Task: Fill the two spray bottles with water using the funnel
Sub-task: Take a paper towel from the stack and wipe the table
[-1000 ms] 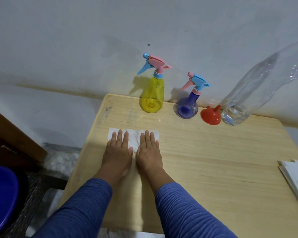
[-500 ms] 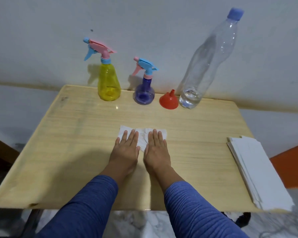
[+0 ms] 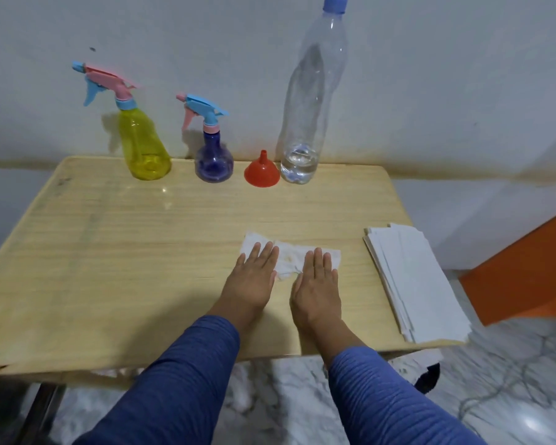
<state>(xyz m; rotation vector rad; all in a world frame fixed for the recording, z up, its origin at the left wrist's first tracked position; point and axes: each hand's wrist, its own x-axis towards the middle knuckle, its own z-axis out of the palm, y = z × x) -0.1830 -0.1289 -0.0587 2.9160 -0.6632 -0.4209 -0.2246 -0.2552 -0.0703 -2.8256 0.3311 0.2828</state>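
Note:
Along the table's back edge stand a yellow spray bottle (image 3: 143,146) with a pink and blue trigger head, a smaller purple spray bottle (image 3: 213,160), a red funnel (image 3: 262,174) lying mouth down, and a tall clear water bottle (image 3: 308,107) with a blue cap and a little water at the bottom. My left hand (image 3: 254,277) and my right hand (image 3: 318,281) lie flat, fingers straight, on a crumpled white tissue (image 3: 289,258) in the middle of the wooden table (image 3: 126,252). Both hands are well in front of the bottles.
A stack of white paper sheets (image 3: 414,281) lies at the table's right edge. An orange piece of furniture (image 3: 527,271) stands to the right on the marble floor. The white wall is directly behind the bottles.
The view has swung rightward, so the bottles now sit left of centre. My hands stay flat on the tissue and have spread slightly apart.

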